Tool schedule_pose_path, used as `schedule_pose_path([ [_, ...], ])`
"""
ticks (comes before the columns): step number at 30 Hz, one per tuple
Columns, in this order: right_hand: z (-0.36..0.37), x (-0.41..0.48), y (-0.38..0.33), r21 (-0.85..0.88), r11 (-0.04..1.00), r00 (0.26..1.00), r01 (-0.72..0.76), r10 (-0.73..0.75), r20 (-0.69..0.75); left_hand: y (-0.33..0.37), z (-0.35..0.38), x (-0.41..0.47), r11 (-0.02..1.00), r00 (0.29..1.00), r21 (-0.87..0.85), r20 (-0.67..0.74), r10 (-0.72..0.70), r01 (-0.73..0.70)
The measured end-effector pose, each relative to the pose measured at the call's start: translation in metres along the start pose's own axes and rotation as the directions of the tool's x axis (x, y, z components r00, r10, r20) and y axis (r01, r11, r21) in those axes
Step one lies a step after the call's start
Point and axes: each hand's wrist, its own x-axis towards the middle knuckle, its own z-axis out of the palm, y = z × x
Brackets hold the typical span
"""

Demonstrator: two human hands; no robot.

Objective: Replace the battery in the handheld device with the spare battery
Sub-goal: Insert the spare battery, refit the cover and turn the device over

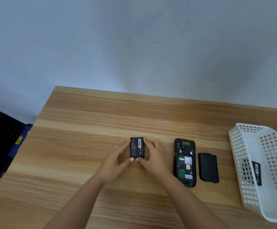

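A black battery [137, 147] with a label on top is held over the middle of the wooden table [85, 123] by both hands. My left hand [116, 160] grips its left side and bottom corner, my right hand [152, 158] its right side. To the right lies the black handheld device [185, 161] face down, its battery bay uncovered and showing green circuit board and stickers. Its black back cover [208, 166] rests just right of it. A second black battery [256, 172] lies inside the white basket [250, 142].
The white perforated basket stands at the table's right edge. A wall runs along the table's far edge. Dark objects, one with a yellow label [19, 140], sit beyond the table's left edge.
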Motion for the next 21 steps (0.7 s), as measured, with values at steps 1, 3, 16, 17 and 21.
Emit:
schedule_pose_path([
  [1, 0.000, -0.001, -0.002, 0.074, 0.997, 1.000, 0.006, -0.006, 0.002, 0.002, 0.001, -0.001, 0.998, 1.000, -0.057, 0.004, -0.004, 0.004],
  [3, 0.000, -0.002, -0.005, 0.210, 0.978, 1.000, -0.001, 0.005, -0.022, 0.006, 0.004, -0.003, 0.980, 0.999, -0.196, 0.025, -0.033, 0.037],
  [16, -0.043, -0.032, 0.013, 0.635, 0.753, 0.940, 0.172, 0.067, -0.335, 0.060, 0.036, 0.006, 0.876, 0.986, -0.481, -0.163, -0.038, -0.046],
  [17, -0.048, -0.037, 0.016, 0.627, 0.756, 0.934, 0.187, 0.060, -0.351, 0.064, 0.040, 0.007, 0.869, 0.987, -0.492, -0.160, -0.032, -0.051],
  [21, -0.071, -0.052, 0.028, 0.586, 0.777, 0.914, 0.230, 0.034, -0.404, 0.080, 0.057, 0.012, 0.866, 0.989, -0.494, -0.145, 0.005, -0.077],
])
